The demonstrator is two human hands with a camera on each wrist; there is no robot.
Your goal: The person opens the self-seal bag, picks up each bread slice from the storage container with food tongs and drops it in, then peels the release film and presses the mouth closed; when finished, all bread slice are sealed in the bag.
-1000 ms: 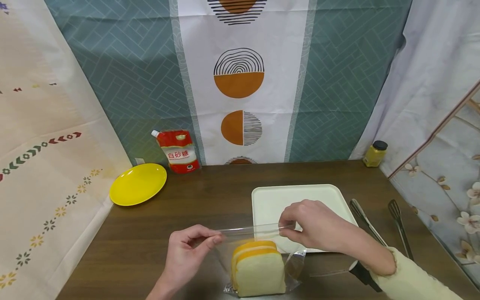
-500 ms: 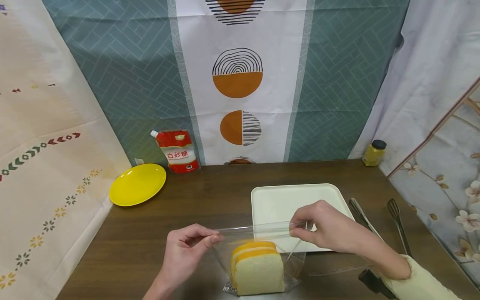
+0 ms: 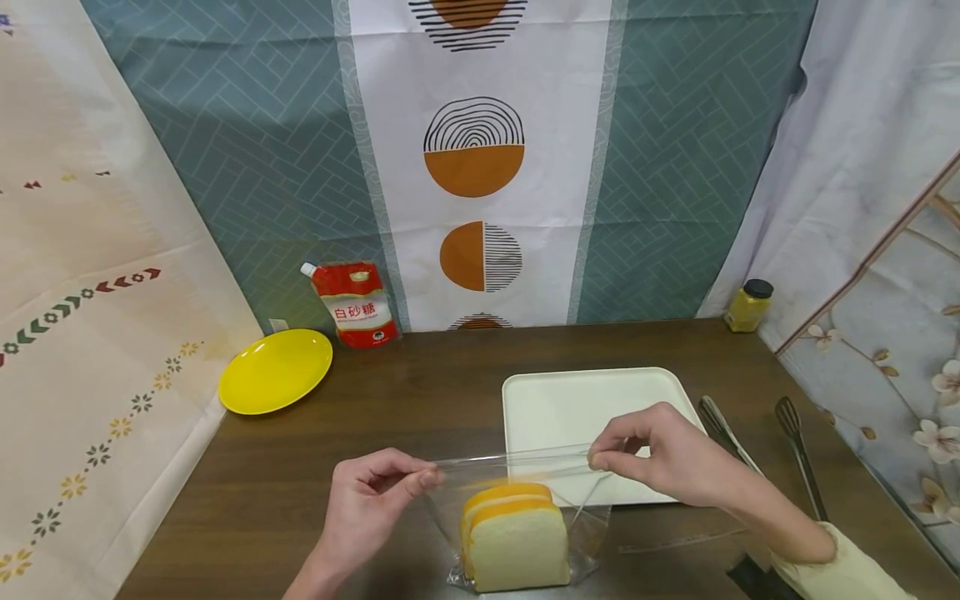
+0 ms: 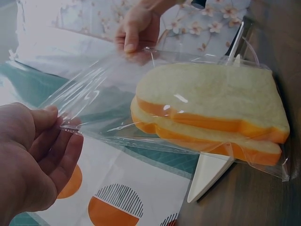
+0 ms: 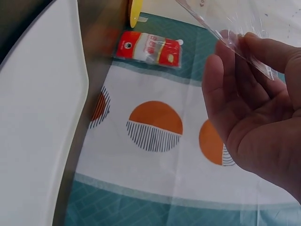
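Two slices of bread [image 3: 519,546] with orange crusts stand inside a clear plastic bag [image 3: 592,533] at the table's front. My left hand [image 3: 375,500] pinches the left corner of the bag's top edge between thumb and forefinger. At the right end of that edge, my right hand [image 3: 667,458] pinches the film the same way. The top edge is stretched taut between both hands, above the bread. In the left wrist view the slices [image 4: 211,96] lie together at the bag's bottom. The right wrist view has the film [image 5: 225,28] between thumb and fingers.
Behind the bag lies a white tray [image 3: 555,400], with metal tongs [image 3: 723,425] and a dark whisk-like utensil [image 3: 798,450] to its right. A yellow plate [image 3: 277,371], a red sugar pouch [image 3: 358,304] and a black-lidded jar [image 3: 749,306] stand along the back.
My right hand has slid to the right along the bag's top edge, widening the stretch of film. My left hand and the bread have barely moved.
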